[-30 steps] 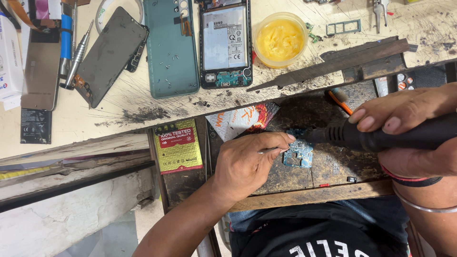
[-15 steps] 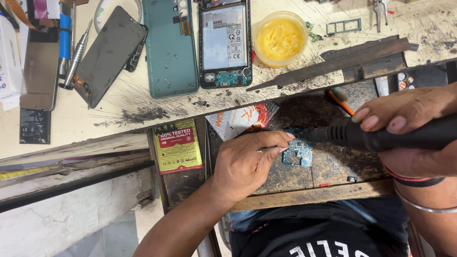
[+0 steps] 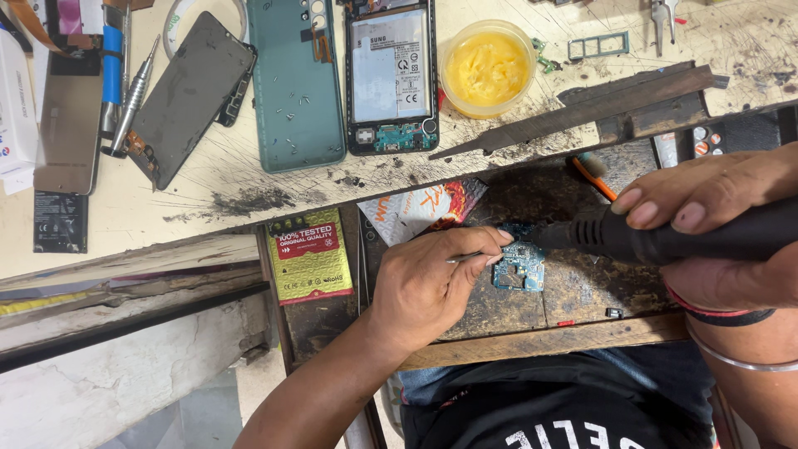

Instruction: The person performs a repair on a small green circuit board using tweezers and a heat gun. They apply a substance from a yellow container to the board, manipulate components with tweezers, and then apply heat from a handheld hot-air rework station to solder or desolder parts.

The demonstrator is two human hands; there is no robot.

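Note:
A small blue circuit board [image 3: 519, 268] lies on a dark, scorched work plate [image 3: 582, 287]. My left hand [image 3: 428, 283] pinches thin metal tweezers [image 3: 467, 257] whose tips rest at the board's left edge. My right hand [image 3: 715, 224] grips a black hot-air tool [image 3: 665, 235] by its handle, the nozzle pointing left just above the board's top right corner.
On the scratched bench behind lie an opened phone [image 3: 391, 75], a teal back cover [image 3: 297, 83], a dark screen panel [image 3: 191, 96], a tub of yellow paste [image 3: 486, 66], a screwdriver [image 3: 133, 96] and a SIM tray [image 3: 598, 46]. An orange-handled brush [image 3: 592, 176] rests by the plate.
The nozzle has crept slightly left toward the board. My left hand and the tweezers stay in about the same place.

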